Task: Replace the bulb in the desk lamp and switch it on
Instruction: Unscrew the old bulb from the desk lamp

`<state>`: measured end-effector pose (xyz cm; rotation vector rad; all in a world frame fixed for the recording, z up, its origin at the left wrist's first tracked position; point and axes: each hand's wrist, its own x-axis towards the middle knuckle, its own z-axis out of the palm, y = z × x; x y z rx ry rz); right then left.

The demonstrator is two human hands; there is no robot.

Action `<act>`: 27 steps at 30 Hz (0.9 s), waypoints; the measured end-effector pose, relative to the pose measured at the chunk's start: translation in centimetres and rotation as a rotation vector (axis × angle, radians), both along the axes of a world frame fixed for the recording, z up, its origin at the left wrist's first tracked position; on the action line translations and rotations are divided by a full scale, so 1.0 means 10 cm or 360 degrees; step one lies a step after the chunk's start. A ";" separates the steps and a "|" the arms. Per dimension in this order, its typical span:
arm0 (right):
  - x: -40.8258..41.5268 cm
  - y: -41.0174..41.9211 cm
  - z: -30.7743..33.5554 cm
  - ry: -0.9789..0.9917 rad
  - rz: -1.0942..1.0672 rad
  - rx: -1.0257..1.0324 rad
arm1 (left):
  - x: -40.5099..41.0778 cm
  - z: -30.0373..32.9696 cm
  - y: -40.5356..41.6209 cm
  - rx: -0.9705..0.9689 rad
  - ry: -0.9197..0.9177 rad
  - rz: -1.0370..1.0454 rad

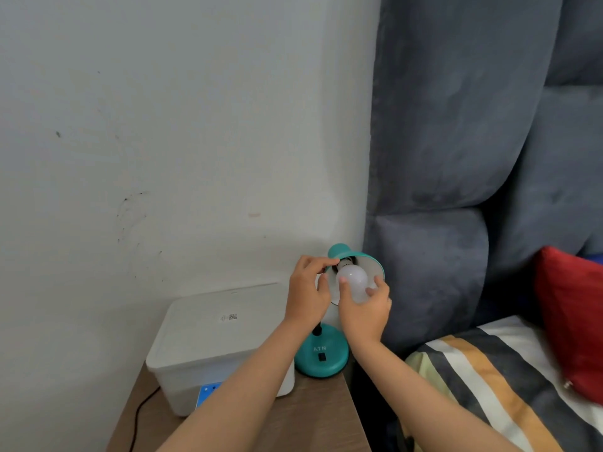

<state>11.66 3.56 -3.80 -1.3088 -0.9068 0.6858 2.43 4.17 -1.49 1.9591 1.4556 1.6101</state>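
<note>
Bulb [354, 282] in right hand [367, 316]; lamp base [323, 355] reads "ATN".

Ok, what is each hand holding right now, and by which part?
Right hand grips the bulb by its round glass end. Left hand holds the lamp shade at its rim, near the socket.

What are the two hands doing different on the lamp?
The left hand pinches the rim of the teal lamp shade, while the right hand wraps its fingers around the white bulb. The left hand reaches in from the side of the white box; the right hand comes from the bed side and cups the bulb from below. Both are bare, raised above the lamp's base, and closed on something.
</note>
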 end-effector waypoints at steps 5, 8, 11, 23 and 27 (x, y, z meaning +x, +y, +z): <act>-0.03 0.03 0.02 -0.0148 0.0063 0.0084 | -0.03 0.00 0.01 -0.0012 -0.0014 -0.0001; -0.04 -0.01 -0.02 -0.0173 0.0070 0.0144 | -0.03 -0.01 0.00 -0.0026 -0.0009 -0.0024; -0.05 -0.03 0.03 -0.0012 0.0023 0.0058 | -0.03 -0.01 0.00 -0.0022 -0.0013 -0.0017; -0.06 -0.05 0.06 0.0055 0.0006 0.0008 | -0.02 0.00 0.00 -0.0033 -0.0036 -0.0018; -0.04 -0.05 0.09 0.0048 0.0011 -0.0011 | -0.02 0.01 -0.02 -0.0045 -0.0048 -0.0005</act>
